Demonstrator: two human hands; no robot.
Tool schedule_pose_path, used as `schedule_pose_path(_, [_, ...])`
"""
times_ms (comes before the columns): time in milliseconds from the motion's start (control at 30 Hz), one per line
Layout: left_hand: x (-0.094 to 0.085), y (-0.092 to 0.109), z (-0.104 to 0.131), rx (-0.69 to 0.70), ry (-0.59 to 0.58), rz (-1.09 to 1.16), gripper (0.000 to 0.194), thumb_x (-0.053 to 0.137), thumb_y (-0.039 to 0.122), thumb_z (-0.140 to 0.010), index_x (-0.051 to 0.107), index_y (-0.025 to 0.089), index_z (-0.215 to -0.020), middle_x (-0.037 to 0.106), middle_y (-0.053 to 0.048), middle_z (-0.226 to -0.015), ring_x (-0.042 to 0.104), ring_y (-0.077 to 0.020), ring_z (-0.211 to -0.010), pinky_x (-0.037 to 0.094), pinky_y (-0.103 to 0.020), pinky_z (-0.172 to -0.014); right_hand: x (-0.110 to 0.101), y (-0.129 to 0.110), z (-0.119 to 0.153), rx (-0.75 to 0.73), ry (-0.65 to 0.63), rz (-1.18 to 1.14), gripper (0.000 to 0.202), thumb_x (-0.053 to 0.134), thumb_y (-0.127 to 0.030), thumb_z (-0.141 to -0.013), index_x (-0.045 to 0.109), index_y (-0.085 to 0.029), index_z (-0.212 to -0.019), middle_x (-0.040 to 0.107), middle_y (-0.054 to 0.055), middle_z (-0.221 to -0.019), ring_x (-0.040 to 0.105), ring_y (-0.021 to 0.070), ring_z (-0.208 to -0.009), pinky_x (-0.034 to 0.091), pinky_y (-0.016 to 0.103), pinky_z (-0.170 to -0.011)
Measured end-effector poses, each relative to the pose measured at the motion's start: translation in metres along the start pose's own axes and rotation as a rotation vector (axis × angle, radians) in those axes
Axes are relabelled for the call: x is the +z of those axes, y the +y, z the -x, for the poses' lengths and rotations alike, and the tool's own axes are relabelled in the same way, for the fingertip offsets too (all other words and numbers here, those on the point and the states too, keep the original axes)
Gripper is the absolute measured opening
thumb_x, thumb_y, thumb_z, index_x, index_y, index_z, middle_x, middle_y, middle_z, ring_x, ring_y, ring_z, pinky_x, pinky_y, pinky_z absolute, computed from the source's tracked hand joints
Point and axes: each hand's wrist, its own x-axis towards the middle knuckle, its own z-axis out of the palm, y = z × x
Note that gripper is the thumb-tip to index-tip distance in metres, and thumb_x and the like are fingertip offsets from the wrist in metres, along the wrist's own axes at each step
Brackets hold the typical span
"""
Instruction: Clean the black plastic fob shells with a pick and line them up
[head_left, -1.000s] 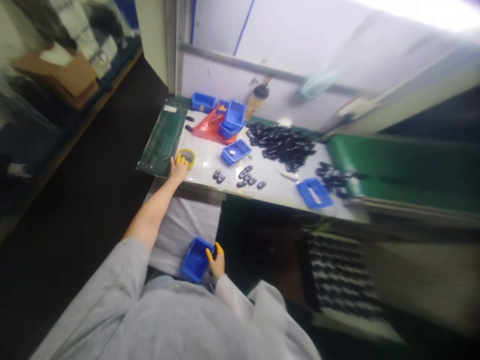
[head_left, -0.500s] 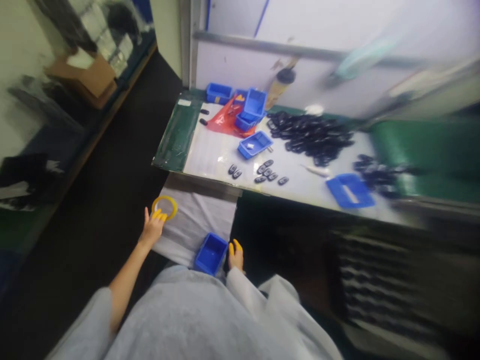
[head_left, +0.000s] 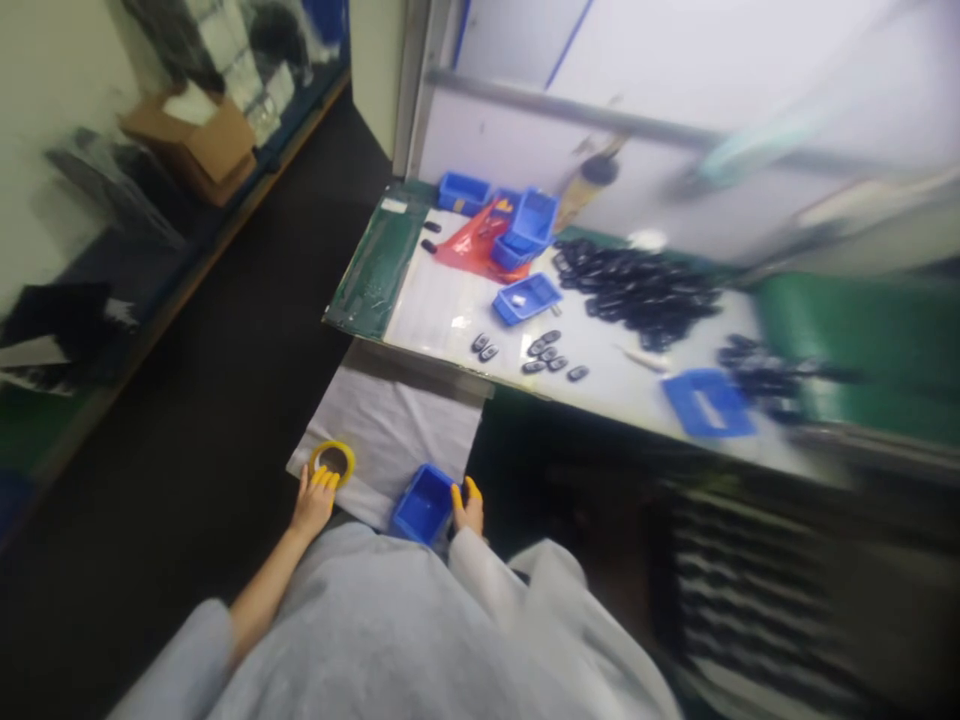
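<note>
My left hand point(head_left: 313, 505), with yellow finger covers, is closed on the near rim of a yellow tape roll point(head_left: 346, 452). The roll is over the left part of a pulled-out drawer point(head_left: 379, 400) lined with pale cloth. A deep blue bin point(head_left: 424, 505) sits at the drawer's front right and looks empty. My right hand point(head_left: 468, 512) is at the bin's right edge, its yellow-covered fingers curled. Something dark shows between those fingers, too blurred to name. Whether this hand also touches the bin I cannot tell.
Above the drawer, the workbench point(head_left: 442, 300) carries several black key fobs point(head_left: 551, 352), a big pile of black parts point(head_left: 637, 290), a red plastic bag point(head_left: 476, 245), a blue tray point(head_left: 527, 300) and a flat blue piece point(head_left: 709, 403). A cardboard box point(head_left: 202, 145) stands on the left shelf.
My left hand has brought the tape roll down toward my body, over the drawer's front left. The right hand stays beside the blue bin. The view has shifted slightly.
</note>
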Motion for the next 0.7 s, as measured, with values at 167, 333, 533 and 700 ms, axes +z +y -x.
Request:
schedule_pose_path(167, [-0.022, 0.002, -0.016, 0.040, 0.134, 0.017, 0.049, 0.051, 0.029, -0.088, 0.046, 0.008, -0.132, 0.056, -0.023, -0.131, 0.044, -0.0328, -0.133, 0.022, -0.061, -0.114, -0.004, -0.005, 0.002, 0.015, 0.010, -0.039, 0.089, 0.048, -0.079, -0.065, 0.055, -0.014, -0.126, 0.053, 0.017, -0.133, 0.047, 0.0309, -0.125, 0.033, 0.043, -0.108])
schedule_pose_path(333, [-0.055, 0.042, -0.122, 0.017, 0.211, 0.118, 0.047, 0.048, 0.031, -0.090, 0.044, 0.014, -0.134, 0.047, -0.021, -0.138, 0.028, -0.0316, -0.142, 0.021, -0.055, -0.117, -0.014, -0.008, -0.003, 0.032, 0.029, -0.104, 0.085, 0.043, -0.078, -0.070, 0.057, -0.014, -0.124, 0.053, 0.017, -0.134, 0.047, 0.0292, -0.126, 0.033, 0.042, -0.109])
schedule_pose_path(533, [-0.063, 0.167, -0.326, 0.187, -0.059, 0.223, 0.042, 0.039, 0.024, -0.093, 0.050, 0.015, -0.132, 0.041, -0.017, -0.144, 0.043, -0.0295, -0.132, 0.034, -0.044, -0.112, -0.039, -0.003, -0.010, 0.024, 0.047, -0.127, 0.081, 0.039, -0.077, -0.073, 0.058, -0.016, -0.122, 0.054, 0.015, -0.134, 0.048, 0.0276, -0.126, 0.033, 0.041, -0.110])
schedule_pose_path(700, [-0.034, 0.264, -0.465, 0.225, -0.173, 0.295, 0.049, 0.051, 0.020, -0.089, 0.044, 0.020, -0.138, 0.037, -0.014, -0.148, 0.058, -0.0265, -0.113, 0.047, -0.042, -0.096, -0.083, 0.024, -0.012, 0.069, 0.087, -0.079, 0.073, 0.031, -0.076, -0.076, 0.060, -0.022, -0.116, 0.056, 0.011, -0.131, 0.048, 0.0298, -0.127, 0.032, 0.040, -0.112])
